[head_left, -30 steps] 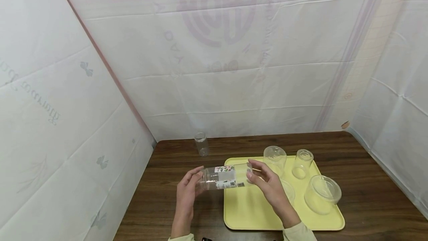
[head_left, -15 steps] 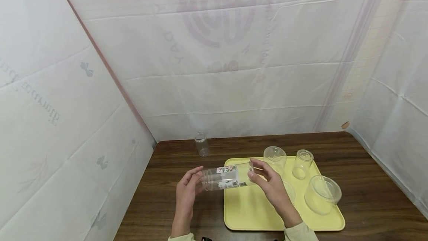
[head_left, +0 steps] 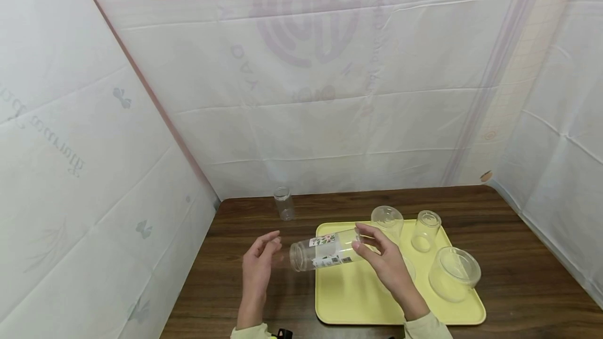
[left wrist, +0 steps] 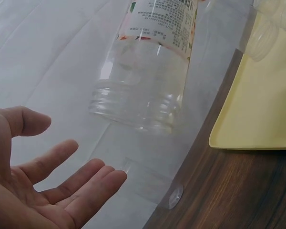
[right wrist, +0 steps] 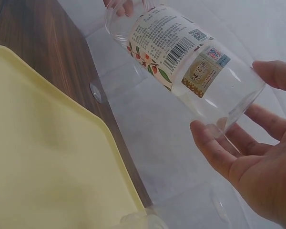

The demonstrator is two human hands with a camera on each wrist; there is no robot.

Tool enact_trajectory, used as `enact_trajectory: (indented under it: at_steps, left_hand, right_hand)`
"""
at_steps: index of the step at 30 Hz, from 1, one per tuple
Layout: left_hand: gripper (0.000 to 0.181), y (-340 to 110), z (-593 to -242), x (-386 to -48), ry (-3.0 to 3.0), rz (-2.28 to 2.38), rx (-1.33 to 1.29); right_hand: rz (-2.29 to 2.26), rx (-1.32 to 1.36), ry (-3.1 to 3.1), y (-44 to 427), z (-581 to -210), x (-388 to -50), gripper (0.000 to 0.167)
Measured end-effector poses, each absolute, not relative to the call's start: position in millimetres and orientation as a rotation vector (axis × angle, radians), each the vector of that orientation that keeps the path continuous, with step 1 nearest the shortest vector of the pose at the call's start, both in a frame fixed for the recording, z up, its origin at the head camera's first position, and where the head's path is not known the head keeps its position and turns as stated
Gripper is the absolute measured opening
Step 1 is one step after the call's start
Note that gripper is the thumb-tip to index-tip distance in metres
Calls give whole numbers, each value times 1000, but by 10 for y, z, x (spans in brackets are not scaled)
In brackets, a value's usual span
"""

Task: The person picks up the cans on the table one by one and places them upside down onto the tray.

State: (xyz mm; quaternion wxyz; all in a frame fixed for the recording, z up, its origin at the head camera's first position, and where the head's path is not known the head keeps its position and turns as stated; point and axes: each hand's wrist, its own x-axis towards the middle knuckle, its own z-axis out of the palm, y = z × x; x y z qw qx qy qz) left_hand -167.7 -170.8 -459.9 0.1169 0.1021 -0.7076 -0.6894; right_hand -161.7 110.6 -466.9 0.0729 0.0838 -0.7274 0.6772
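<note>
A clear plastic jar (head_left: 325,250) with a floral printed label lies on its side in the air, its threaded mouth toward the left. My right hand (head_left: 383,258) grips it by the base, thumb on one side and fingers on the other, as the right wrist view also shows. Off the jar's mouth, my left hand (head_left: 258,263) is apart from it with nothing held. In the left wrist view its fingers (left wrist: 93,183) are spread and loosely bent, with a gap to the jar's threaded neck (left wrist: 133,107).
Under and right of the jar is a yellow tray (head_left: 358,307) bearing several upturned clear jars, among them a wide jar (head_left: 454,273) and a narrow jar (head_left: 426,230). A slim clear jar (head_left: 284,204) stands at the table's back left. White sheeting (head_left: 330,135) walls the brown table.
My left hand has let go of the jar's mouth end and drawn away to the left. The jar, still in my right hand, has shifted slightly right and turned its mouth a little toward the viewer.
</note>
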Motion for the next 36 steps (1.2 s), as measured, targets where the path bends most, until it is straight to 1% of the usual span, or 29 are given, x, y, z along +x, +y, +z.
enact_trajectory:
  at_steps: [11, 21, 36]
  left_hand:
    - [27, -1787, -4567, -1728, -2155, -1887, 268]
    - [29, -1825, -4519, -1796, -2245, -1744, 254]
    - [30, -1849, -4449, -1992, -2343, -1485, 158]
  right_hand:
    - [1924, 266, -2235, 1148, -4664, -1630, 44]
    - [1795, 281, -2334, 1193, -4624, -1633, 50]
    - [1579, 428, -2377, 1189, -4577, -1645, 47]
